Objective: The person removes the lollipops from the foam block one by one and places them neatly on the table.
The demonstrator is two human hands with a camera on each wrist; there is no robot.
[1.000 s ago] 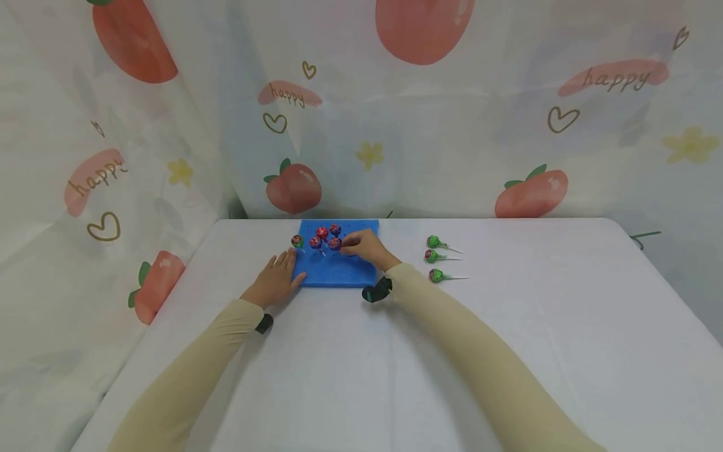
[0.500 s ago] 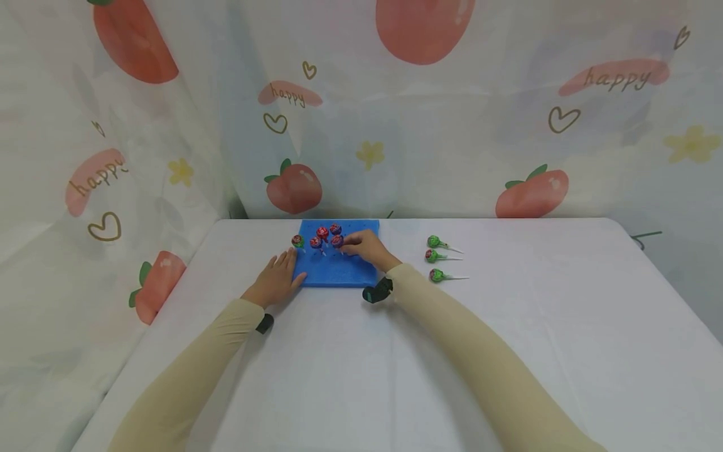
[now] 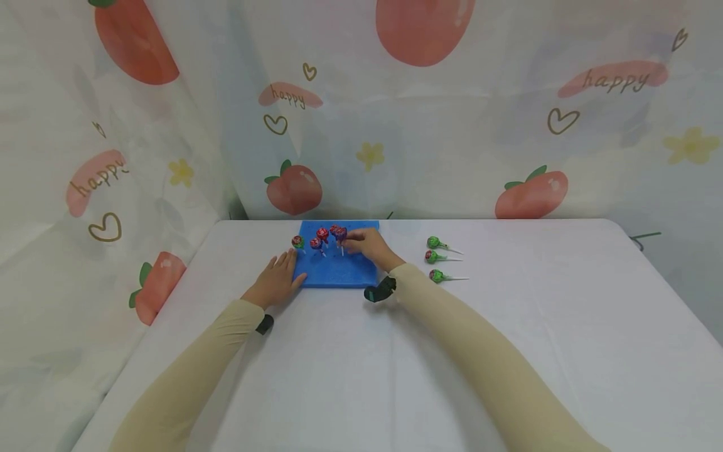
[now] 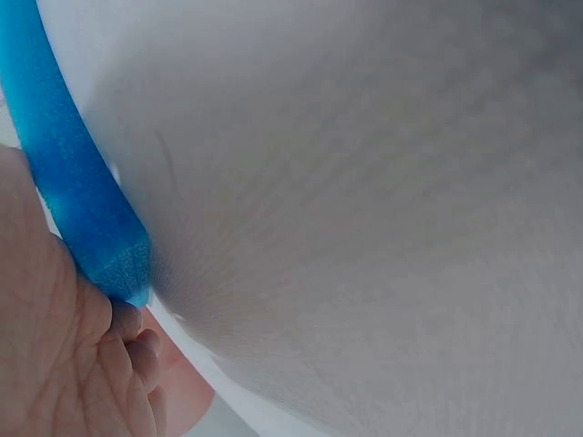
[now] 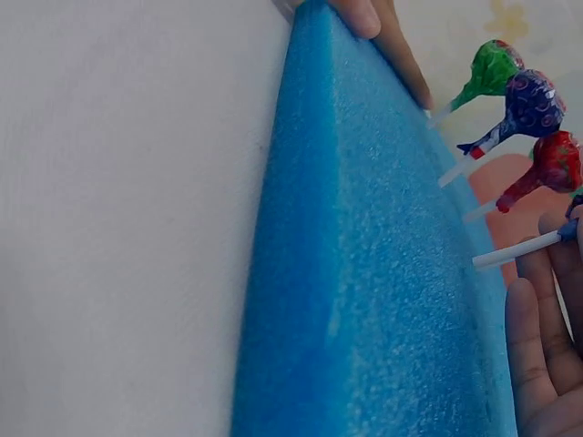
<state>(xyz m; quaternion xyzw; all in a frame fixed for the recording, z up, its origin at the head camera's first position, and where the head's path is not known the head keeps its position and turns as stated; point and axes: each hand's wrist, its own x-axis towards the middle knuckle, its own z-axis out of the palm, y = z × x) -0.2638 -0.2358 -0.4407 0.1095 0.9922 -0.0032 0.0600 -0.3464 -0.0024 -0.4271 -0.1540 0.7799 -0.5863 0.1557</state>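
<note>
In the head view a blue foam block (image 3: 339, 273) lies at the far side of the table. My right hand (image 3: 367, 243) pinches a purple-wrapped lollipop (image 3: 341, 233) above it. In the right wrist view the white stick (image 5: 515, 251) of this lollipop shows its bare end close over the foam; its head is mostly cut off at the frame edge. My left hand (image 3: 275, 279) rests along the block's left edge, fingers extended. Standing in the foam are a green-and-red lollipop (image 3: 297, 241), a purple lollipop (image 3: 315, 243) and a red lollipop (image 3: 322, 233). Another (image 3: 333, 230) is partly hidden behind the held one.
To the right of the block, three green-wrapped lollipops lie on the white table: a back one (image 3: 433, 242), a middle one (image 3: 432, 256) and a front one (image 3: 436, 275). A printed curtain (image 3: 440, 157) hangs right behind the table and along its left side.
My right hand has raised the purple lollipop up from the foam and slightly right, so more of its stick shows. My left hand has stayed in place.
</note>
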